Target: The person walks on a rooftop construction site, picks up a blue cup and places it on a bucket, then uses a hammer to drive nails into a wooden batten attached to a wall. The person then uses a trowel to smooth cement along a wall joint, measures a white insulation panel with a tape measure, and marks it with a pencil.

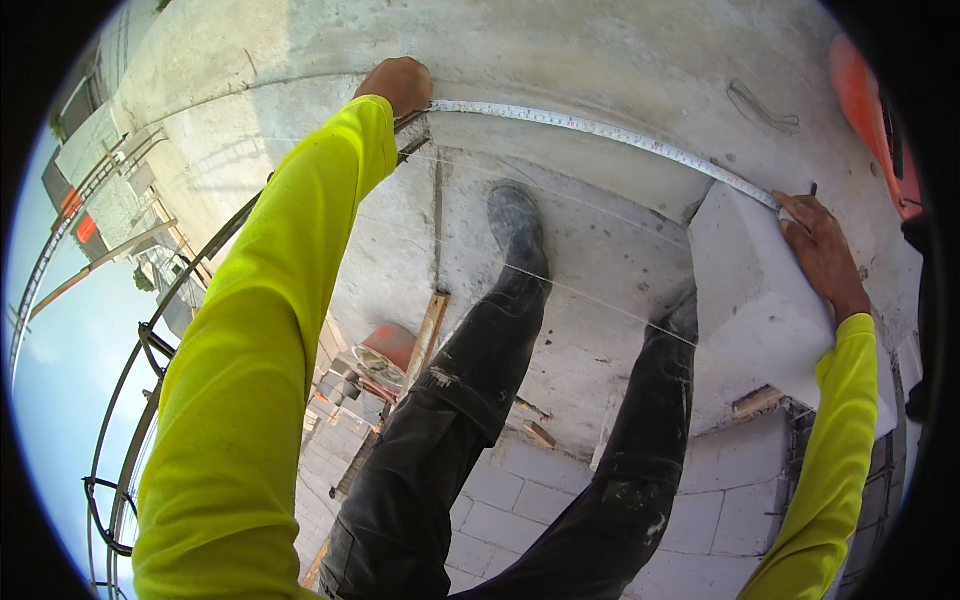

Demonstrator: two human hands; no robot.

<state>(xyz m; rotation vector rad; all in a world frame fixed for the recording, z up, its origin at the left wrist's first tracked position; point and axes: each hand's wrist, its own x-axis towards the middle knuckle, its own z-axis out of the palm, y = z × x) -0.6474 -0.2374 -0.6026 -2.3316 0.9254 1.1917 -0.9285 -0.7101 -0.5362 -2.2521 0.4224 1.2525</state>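
A white tape measure blade [600, 128] stretches in a shallow arc between my two hands, along the concrete edge. My left hand [398, 86] is closed in a fist around its left end; the fingers' far side is hidden. At the other end, my right hand [826, 246] pinches the blade over a pale lightweight block [752, 275]. The palm and wrist lie along the block's right side. A short dark stub [813, 189] pokes out by the right fingers, too small to name. Thin string lines [590, 292] run across below the blade.
My boots [516, 222] stand on the concrete below. Rebar [150, 350] rises at the left, near a drop to the ground. Wood strips [428, 335], a reddish bucket [388, 348] and laid blocks [500, 488] lie lower. An orange-red object [868, 110] sits far right, near a wire loop [760, 108].
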